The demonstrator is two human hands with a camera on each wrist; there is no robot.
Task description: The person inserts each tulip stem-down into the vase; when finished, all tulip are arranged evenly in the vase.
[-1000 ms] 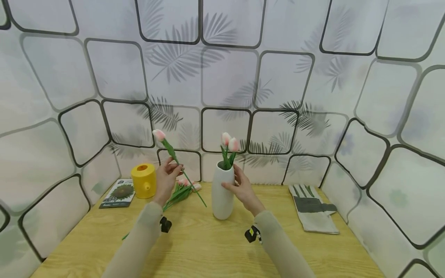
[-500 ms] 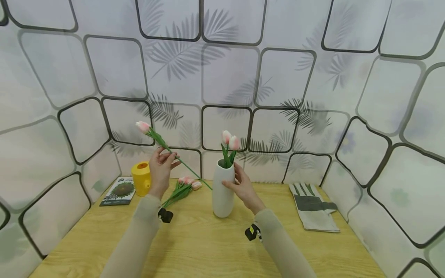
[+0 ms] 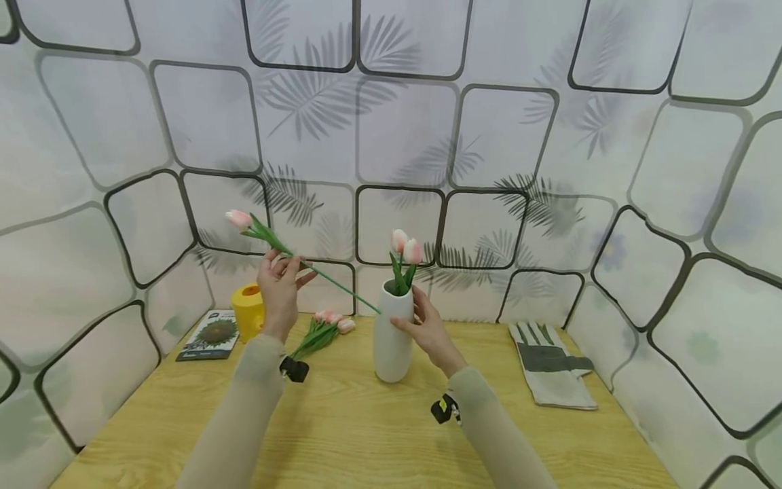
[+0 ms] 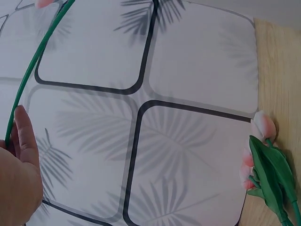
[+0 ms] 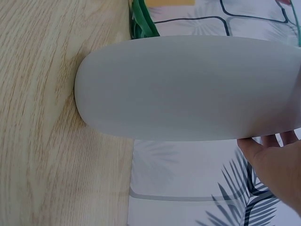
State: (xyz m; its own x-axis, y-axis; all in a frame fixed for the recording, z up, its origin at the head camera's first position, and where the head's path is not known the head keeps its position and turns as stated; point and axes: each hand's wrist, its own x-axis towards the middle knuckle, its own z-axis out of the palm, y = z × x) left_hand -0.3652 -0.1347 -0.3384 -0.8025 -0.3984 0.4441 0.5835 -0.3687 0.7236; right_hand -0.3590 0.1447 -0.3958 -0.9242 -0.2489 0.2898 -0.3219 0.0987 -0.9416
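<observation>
A pink artificial tulip (image 3: pixel 269 236) slants across the head view, bloom up at the left. My left hand (image 3: pixel 279 299) pinches its green stem (image 4: pixel 29 73) below the leaves. The stem's lower end meets the outline of the white vase (image 3: pixel 392 343) a little below its rim. My right hand (image 3: pixel 430 334) grips the upright vase near the top, thumb in front and fingers round the right side. Two pink tulips (image 3: pixel 406 251) with green leaves stand in the vase. More tulips (image 3: pixel 319 334) lie on the table between the left wrist and the vase.
A yellow watering can (image 3: pixel 246 316) stands partly behind the left hand, beside a seed packet (image 3: pixel 210 336). Grey and white work gloves (image 3: pixel 546 370) lie on the right of the wooden table (image 3: pixel 354 435). Patterned curtain walls (image 3: pixel 403 149) enclose the back and sides.
My left hand has risen and moved left, tilting the tulip flatter, so its lower stem end has swung up toward the vase's rim. The right hand stays on the vase.
</observation>
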